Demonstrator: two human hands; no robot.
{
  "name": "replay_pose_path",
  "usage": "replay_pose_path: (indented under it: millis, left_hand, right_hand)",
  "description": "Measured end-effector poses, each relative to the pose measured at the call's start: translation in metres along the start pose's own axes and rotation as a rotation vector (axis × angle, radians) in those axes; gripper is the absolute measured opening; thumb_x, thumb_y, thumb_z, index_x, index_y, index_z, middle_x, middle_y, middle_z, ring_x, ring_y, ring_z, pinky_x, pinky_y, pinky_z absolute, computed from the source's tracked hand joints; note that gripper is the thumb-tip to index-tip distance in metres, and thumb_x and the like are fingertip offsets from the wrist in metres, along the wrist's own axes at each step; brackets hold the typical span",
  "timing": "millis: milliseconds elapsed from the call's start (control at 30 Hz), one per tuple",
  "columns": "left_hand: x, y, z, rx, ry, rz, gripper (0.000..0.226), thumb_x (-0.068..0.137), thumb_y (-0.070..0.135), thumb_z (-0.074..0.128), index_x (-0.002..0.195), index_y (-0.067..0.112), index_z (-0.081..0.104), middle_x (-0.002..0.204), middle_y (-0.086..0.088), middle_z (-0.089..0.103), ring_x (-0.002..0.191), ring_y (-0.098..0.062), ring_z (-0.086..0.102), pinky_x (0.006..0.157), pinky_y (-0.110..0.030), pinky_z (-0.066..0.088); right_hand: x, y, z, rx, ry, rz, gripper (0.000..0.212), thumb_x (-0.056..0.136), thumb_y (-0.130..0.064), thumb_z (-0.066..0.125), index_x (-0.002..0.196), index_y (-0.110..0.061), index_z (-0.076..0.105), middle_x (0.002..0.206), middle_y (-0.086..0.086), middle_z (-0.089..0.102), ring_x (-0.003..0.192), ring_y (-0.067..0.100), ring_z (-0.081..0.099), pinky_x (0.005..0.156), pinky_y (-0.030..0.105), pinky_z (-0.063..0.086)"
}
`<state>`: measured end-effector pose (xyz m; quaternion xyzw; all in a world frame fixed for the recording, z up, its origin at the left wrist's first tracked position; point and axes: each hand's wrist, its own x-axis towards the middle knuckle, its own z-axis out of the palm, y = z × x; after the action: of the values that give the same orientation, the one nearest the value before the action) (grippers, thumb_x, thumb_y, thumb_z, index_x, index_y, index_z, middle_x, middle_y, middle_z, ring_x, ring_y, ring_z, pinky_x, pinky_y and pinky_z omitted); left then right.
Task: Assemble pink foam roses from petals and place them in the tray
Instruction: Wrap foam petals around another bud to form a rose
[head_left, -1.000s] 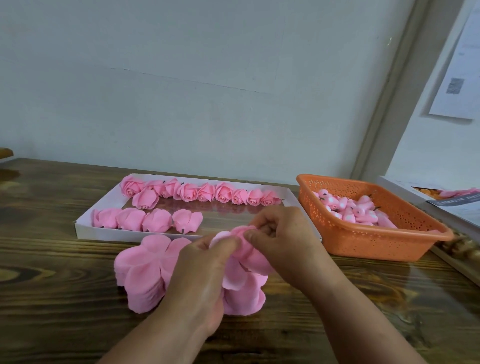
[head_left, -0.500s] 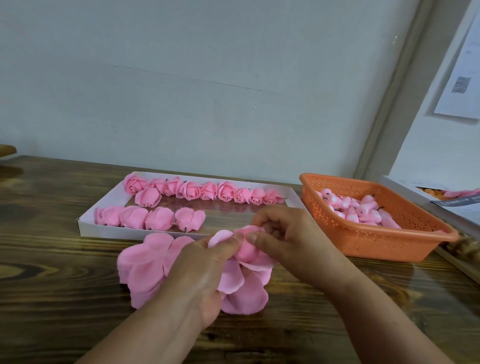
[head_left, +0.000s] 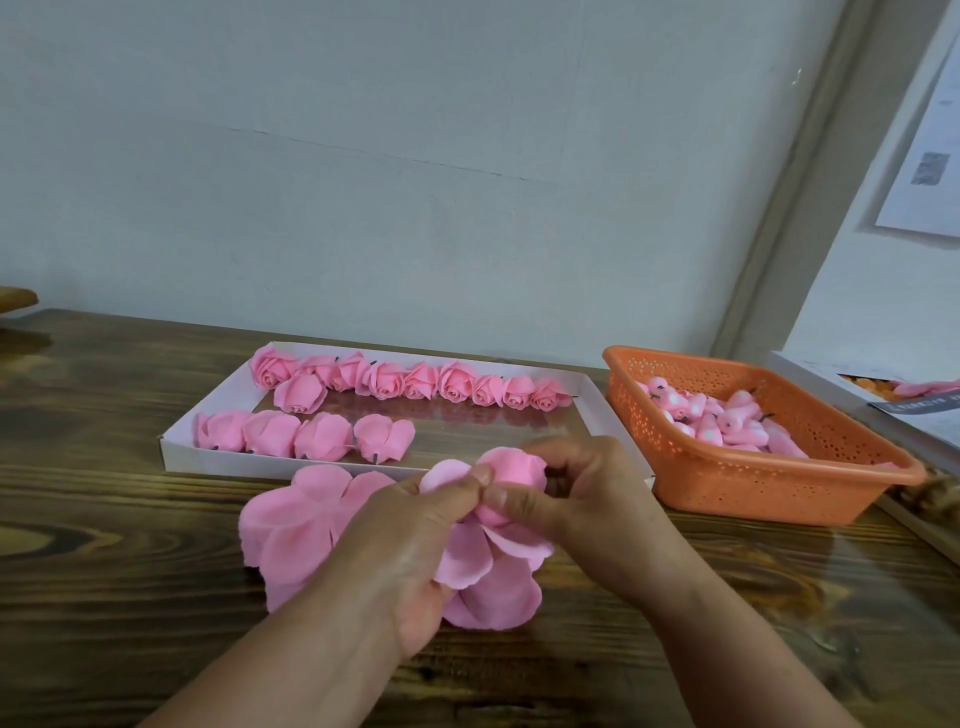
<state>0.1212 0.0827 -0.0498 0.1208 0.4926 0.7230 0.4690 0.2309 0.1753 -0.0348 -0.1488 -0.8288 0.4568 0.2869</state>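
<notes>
— Closer together now than a second ago: left hand (head_left: 410, 540) and right hand (head_left: 576, 493), both pinching half-wrapped pink foam rose (head_left: 511, 467) above loose pink foam petal sheets (head_left: 296, 525).
— Why pinched?
— Probably to keep petals curled.
— Count in white cardboard tray (head_left: 192, 457)?
— Fourteen finished roses (head_left: 384, 379); orange plastic basket (head_left: 779, 483) beside.

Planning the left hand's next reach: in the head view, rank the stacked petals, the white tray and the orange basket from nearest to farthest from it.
From the left hand:
1. Stacked petals, touching its left side.
2. White tray, just behind on the table.
3. Orange basket, far right, beyond the right hand.
</notes>
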Motion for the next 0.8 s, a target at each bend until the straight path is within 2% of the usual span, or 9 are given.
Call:
replay_pose_path:
  millis: [33,133,167,333,433,500,600,733,800]
  left_hand:
    - [-0.001,0.000,-0.001,0.015,-0.018,0.013,0.011,0.085,0.009,0.067,0.094,0.004,0.068,0.073,-0.010,0.072,0.072,-0.024,0.066,0.054,-0.029,0.052]
    - [0.000,-0.003,-0.005,0.059,-0.085,0.062,0.015,0.090,0.004,0.058,0.100,-0.004,0.066,0.089,-0.018,0.074,0.087,-0.030,0.072,0.077,-0.040,0.058]
    - [0.000,-0.005,-0.005,0.089,-0.073,0.086,0.014,0.091,0.003,0.057,0.097,-0.005,0.066,0.089,-0.019,0.074,0.086,-0.029,0.073,0.076,-0.040,0.059]
    - [0.002,-0.013,-0.002,0.188,0.022,0.135,0.021,0.096,0.016,0.054,0.092,0.001,0.069,0.083,-0.016,0.074,0.074,-0.026,0.074,0.065,-0.036,0.058]
    - [0.002,-0.013,-0.001,0.180,0.054,0.126,0.023,0.096,0.018,0.055,0.088,0.001,0.069,0.078,-0.015,0.074,0.071,-0.028,0.073,0.060,-0.037,0.059]
    - [0.002,-0.014,-0.001,0.168,0.084,0.122,0.022,0.094,0.017,0.057,0.083,0.002,0.069,0.071,-0.012,0.073,0.070,-0.029,0.071,0.050,-0.033,0.056]
    - [0.000,-0.014,0.000,0.140,0.153,0.126,0.022,0.093,0.015,0.057,0.075,0.005,0.064,0.064,-0.011,0.068,0.063,-0.028,0.067,0.040,-0.026,0.049]
    - [-0.003,-0.012,0.004,-0.004,0.164,0.085,0.017,0.093,0.006,0.055,0.076,0.005,0.058,0.043,-0.004,0.062,0.037,-0.017,0.062,0.033,-0.029,0.048]
    - [-0.002,-0.013,0.004,0.002,0.161,0.056,0.012,0.093,0.006,0.058,0.081,0.003,0.059,0.046,-0.006,0.064,0.040,-0.018,0.064,0.036,-0.032,0.051]
  right_hand:
    - [-0.001,0.000,0.001,0.011,0.023,0.006,0.002,0.080,-0.010,0.073,0.082,-0.010,0.073,0.075,0.007,0.072,0.064,0.014,0.068,0.055,0.023,0.053]
    - [0.000,0.001,0.001,0.010,0.123,0.043,0.002,0.081,-0.008,0.071,0.081,-0.009,0.073,0.073,0.006,0.072,0.063,0.014,0.068,0.055,0.025,0.054]
    - [0.000,0.001,0.001,-0.012,0.136,0.059,0.002,0.081,-0.009,0.071,0.080,-0.010,0.073,0.072,0.006,0.072,0.061,0.013,0.067,0.053,0.025,0.053]
    - [-0.001,0.002,0.002,-0.103,0.104,0.073,0.006,0.078,-0.009,0.074,0.074,-0.008,0.070,0.068,0.013,0.066,0.055,0.015,0.060,0.048,0.030,0.049]
    - [-0.004,0.001,0.000,-0.107,0.006,0.051,0.011,0.078,-0.006,0.074,0.074,-0.016,0.069,0.070,0.009,0.067,0.058,0.015,0.060,0.053,0.032,0.050]
    - [-0.005,0.000,0.000,-0.102,-0.018,0.038,0.016,0.078,-0.005,0.074,0.074,-0.019,0.069,0.073,0.007,0.068,0.061,0.019,0.062,0.056,0.037,0.052]
    - [-0.009,0.000,0.003,-0.115,-0.001,0.014,0.013,0.079,-0.006,0.073,0.074,-0.018,0.068,0.074,0.007,0.067,0.065,0.028,0.063,0.058,0.043,0.052]
    - [-0.015,0.002,0.006,-0.130,0.069,-0.004,0.014,0.078,-0.007,0.073,0.074,-0.020,0.067,0.070,0.006,0.066,0.059,0.023,0.060,0.054,0.039,0.050]
    - [-0.016,0.001,0.007,-0.126,0.053,0.009,0.013,0.079,-0.007,0.072,0.073,-0.018,0.068,0.070,0.007,0.066,0.063,0.029,0.062,0.055,0.042,0.051]
